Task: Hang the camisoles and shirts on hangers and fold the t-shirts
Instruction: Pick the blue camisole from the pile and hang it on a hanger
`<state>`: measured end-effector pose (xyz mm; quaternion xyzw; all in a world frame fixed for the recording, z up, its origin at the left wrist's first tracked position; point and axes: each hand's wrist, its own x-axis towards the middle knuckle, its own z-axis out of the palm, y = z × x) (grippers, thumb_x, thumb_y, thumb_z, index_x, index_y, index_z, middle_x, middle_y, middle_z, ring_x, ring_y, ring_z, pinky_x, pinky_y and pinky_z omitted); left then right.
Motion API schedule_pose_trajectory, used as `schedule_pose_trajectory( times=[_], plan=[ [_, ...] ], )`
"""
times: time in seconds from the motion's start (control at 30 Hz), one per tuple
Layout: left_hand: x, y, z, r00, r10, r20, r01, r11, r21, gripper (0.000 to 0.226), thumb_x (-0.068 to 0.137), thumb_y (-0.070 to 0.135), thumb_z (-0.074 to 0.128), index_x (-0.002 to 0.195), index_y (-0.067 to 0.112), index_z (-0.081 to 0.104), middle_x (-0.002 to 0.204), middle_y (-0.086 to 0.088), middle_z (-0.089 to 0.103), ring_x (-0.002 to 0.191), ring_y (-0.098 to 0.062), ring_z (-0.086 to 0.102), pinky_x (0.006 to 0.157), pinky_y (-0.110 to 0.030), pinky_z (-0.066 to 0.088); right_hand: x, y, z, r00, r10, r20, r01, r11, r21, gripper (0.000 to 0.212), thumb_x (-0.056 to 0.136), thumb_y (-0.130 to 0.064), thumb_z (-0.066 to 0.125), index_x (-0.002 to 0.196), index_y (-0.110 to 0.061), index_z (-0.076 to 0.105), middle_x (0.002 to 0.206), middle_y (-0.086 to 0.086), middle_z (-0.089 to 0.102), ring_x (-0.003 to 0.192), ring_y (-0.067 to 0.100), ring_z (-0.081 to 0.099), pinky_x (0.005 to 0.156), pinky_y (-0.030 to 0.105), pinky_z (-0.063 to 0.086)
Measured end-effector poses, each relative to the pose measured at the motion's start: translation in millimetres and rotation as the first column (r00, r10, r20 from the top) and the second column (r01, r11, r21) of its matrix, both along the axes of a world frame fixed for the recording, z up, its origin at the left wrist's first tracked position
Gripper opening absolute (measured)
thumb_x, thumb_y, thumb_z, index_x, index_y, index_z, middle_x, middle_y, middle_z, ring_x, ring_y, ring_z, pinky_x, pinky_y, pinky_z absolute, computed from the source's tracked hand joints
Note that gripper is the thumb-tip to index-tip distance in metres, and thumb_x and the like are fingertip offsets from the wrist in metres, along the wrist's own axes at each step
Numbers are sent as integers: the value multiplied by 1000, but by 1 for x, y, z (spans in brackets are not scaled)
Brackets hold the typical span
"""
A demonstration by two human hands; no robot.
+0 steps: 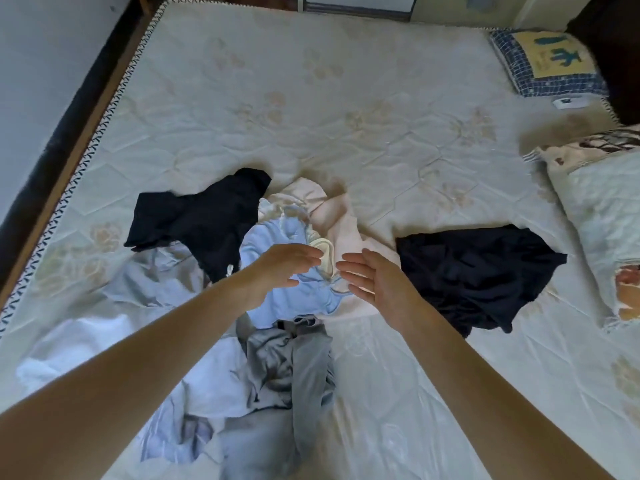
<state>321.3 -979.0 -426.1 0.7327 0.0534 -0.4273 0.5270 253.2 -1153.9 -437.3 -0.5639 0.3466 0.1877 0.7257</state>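
My left hand point(277, 271) and right hand point(377, 278) over the light blue garment point(273, 244), each grip loose-fingered and holding nothing, black garments point(201, 216) either side, on the bed point(346, 98)

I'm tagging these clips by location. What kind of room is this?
Most likely a bedroom: a bare quilted mattress fills the view, with pillows at its far right corner and loose clothes piled on it under both open hands.

Quilted mattress point(346, 98) fills room; grey wall point(41, 64) left; pillows point(547, 64) right.
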Motion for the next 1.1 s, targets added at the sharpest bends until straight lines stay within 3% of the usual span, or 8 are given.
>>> schedule_pose_trajectory(
  times=[0.13,0.23,0.33,0.43,0.57,0.7,0.87,1.1],
  plan=[
    [18,-12,-64,986,-77,149,69,996,60,37,93,-3,52,125,13,63,116,0,65,97,-3,60,68,-3,46,27,4,-55,999,35,-29,-35,999,-2,28,102,-29,45,105,-18,70,115,-2,72,106,11,64,96,28,47],
    [31,-16,-106,926,-263,272,208,954,216,45,90,-2,54,132,16,58,130,1,61,119,-12,54,79,-12,40,47,6,-87,996,58,-73,-60,998,-29,25,101,-23,47,112,-14,67,123,1,67,104,10,60,84,21,48],
    [38,-13,-147,824,-464,325,315,852,418,57,89,3,54,143,22,46,143,3,50,128,-17,47,93,-24,39,61,12,-115,982,108,-156,-126,985,-115,33,102,-17,46,130,-4,58,129,7,59,110,17,53,95,29,46],
    [35,-9,-182,680,-665,310,367,674,641,63,90,6,54,148,21,34,147,-4,42,136,-25,36,104,-40,39,64,15,-151,944,278,-179,-324,887,-331,33,99,-19,49,126,-3,58,110,9,54,99,20,49,102,41,43],
    [25,-3,-209,554,-800,229,311,454,835,66,94,11,52,152,18,21,145,-6,41,133,-28,37,105,-38,35,57,18,-182,897,395,-200,-443,791,-422,33,90,-27,65,120,-16,57,110,3,58,106,20,56,98,40,44],
    [21,3,-221,492,-832,255,177,383,907,54,95,8,50,145,13,32,132,-6,51,121,-26,47,98,-35,38,52,20,-195,850,474,-230,-516,660,-545,40,84,-23,71,119,-8,60,114,7,66,109,23,59,96,38,46],
    [26,7,-204,522,-758,390,112,515,850,21,99,14,43,110,10,61,106,-7,59,103,-25,52,75,-31,38,48,23,-197,827,490,-276,-538,546,-643,17,90,-16,59,101,-10,71,111,9,68,108,26,61,82,27,43],
    [31,-6,-134,570,-362,738,-94,863,496,25,94,9,48,69,7,47,64,-5,48,63,-25,47,49,-31,22,43,19,-138,904,427,1,-378,801,-465,27,91,-28,66,116,-19,59,116,-5,60,114,14,56,97,29,42]
  ],
)
